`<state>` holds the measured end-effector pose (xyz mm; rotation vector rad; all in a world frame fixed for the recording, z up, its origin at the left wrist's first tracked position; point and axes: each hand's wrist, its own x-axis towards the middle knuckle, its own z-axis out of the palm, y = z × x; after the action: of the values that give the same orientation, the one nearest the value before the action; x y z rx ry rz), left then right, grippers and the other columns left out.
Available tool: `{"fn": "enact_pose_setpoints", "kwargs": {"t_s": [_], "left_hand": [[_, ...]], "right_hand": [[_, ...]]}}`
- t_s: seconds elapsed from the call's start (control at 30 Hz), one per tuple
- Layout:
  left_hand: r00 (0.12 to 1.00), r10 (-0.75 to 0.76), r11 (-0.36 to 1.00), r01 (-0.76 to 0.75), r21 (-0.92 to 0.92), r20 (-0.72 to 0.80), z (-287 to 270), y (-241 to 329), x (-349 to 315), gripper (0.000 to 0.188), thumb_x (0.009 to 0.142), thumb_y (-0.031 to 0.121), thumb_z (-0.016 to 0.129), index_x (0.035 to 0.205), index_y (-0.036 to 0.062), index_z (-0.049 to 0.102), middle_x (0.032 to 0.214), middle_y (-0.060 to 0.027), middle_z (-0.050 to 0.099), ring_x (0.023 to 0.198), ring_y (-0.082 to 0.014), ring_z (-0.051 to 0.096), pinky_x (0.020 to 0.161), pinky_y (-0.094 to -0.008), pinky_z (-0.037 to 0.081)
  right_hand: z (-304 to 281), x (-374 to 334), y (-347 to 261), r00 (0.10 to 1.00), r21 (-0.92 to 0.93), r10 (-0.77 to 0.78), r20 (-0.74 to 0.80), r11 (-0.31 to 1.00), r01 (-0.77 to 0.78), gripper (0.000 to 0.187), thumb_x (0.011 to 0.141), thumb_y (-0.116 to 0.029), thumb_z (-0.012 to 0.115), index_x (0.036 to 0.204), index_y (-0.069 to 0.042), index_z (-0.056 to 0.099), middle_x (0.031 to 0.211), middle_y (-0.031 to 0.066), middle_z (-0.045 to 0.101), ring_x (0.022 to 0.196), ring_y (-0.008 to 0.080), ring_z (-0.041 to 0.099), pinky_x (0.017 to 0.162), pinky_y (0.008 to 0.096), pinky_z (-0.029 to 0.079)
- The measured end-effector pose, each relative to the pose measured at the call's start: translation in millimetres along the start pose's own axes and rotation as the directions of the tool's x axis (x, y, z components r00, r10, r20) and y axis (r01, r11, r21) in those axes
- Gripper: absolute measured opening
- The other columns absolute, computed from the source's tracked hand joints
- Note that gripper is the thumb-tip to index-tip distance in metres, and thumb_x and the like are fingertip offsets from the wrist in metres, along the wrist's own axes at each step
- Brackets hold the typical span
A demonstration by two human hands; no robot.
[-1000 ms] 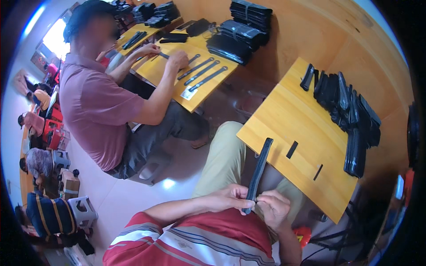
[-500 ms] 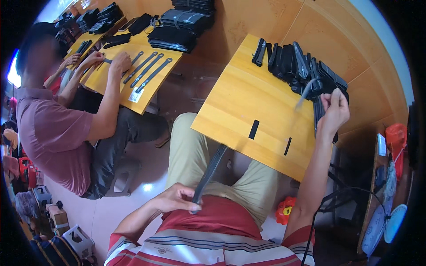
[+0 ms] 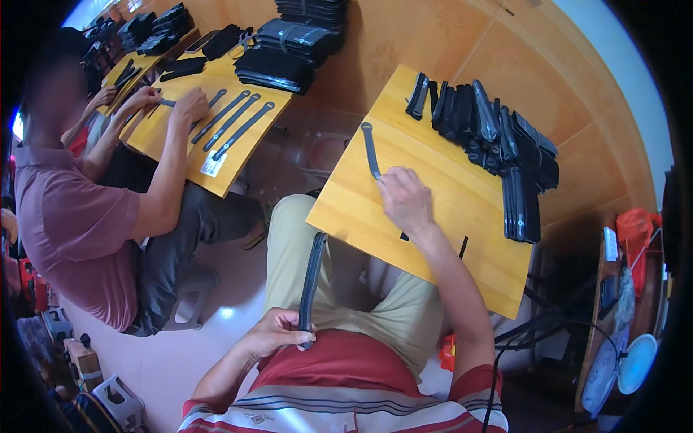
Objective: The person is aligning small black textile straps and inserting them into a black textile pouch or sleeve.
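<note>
My left hand (image 3: pixel 280 330) is closed on the lower end of a thin stack of dark grey straps (image 3: pixel 313 278), held upright over my lap below the table's front edge. On the yellow table (image 3: pixel 440 166), a single dark grey strap (image 3: pixel 371 148) with a looped, rounded end lies near the left edge. My right hand (image 3: pixel 408 202) closes over its near end; the fingertips are partly hidden. Beside my right wrist is a short black strip (image 3: pixel 404 236), mostly covered. Another black strip (image 3: pixel 463 247) lies farther right.
Piled black straps (image 3: pixel 462 115) line the table's far right side, with a neat stack (image 3: pixel 521 206) nearer me. On the left, a co-worker (image 3: pixel 86 216) handles a strap at another yellow table (image 3: pixel 162 137) holding laid-out straps and bundles (image 3: pixel 274 72). A cable hangs at my right.
My right hand has moved left from the piled straps to the table's left side, where a strap now lies. The left hand's strap stack has swung more upright.
</note>
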<state>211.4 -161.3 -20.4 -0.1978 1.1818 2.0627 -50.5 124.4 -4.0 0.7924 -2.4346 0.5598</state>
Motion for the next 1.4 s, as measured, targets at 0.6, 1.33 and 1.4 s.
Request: {"fn": "enact_pose_setpoints", "kwargs": {"t_s": [0.6, 1.33, 1.4], "left_hand": [[0.994, 0.036, 0.996, -0.028, 0.082, -0.101, 4.5, -3.8, 12.5, 0.025, 0.09, 0.005, 0.077, 0.113, -0.0032, 0.07, 0.089, -0.0039, 0.071, 0.075, -0.0079, 0.064, 0.069, -0.0217, 0.054], [0.991, 0.119, 0.975, -0.106, 0.194, -0.056, 33.8, 7.3, 35.6, 0.022, 0.092, 0.007, 0.075, 0.111, -0.0035, 0.069, 0.087, -0.0031, 0.07, 0.076, -0.0073, 0.065, 0.071, -0.0223, 0.055], [0.988, 0.129, 0.979, -0.114, 0.17, -0.084, 32.5, 5.6, 35.2, 0.023, 0.092, 0.007, 0.075, 0.111, -0.0035, 0.069, 0.087, -0.0034, 0.07, 0.076, -0.0076, 0.065, 0.071, -0.0227, 0.055]], "right_hand": [[32.8, 41.6, -11.6, 0.955, 0.001, 0.152, 0.253, 0.988, -0.157, 0.035, 0.096, -0.025, 0.062, 0.111, 0.006, 0.07, 0.128, 0.0195, 0.064, 0.122, 0.0352, 0.059, 0.101, 0.0442, 0.049], [49.3, 42.9, 10.1, 0.966, -0.054, 0.166, 0.199, 0.986, -0.159, 0.036, 0.098, -0.025, 0.059, 0.121, 0.001, 0.068, 0.135, 0.0152, 0.062, 0.123, 0.0333, 0.056, 0.107, 0.043, 0.045], [35.2, 31.5, -13.1, 0.97, 0.07, 0.158, 0.183, 0.982, -0.173, 0.034, 0.098, -0.023, 0.06, 0.12, 0.002, 0.068, 0.133, 0.017, 0.063, 0.122, 0.0351, 0.058, 0.105, 0.0422, 0.046]]}}
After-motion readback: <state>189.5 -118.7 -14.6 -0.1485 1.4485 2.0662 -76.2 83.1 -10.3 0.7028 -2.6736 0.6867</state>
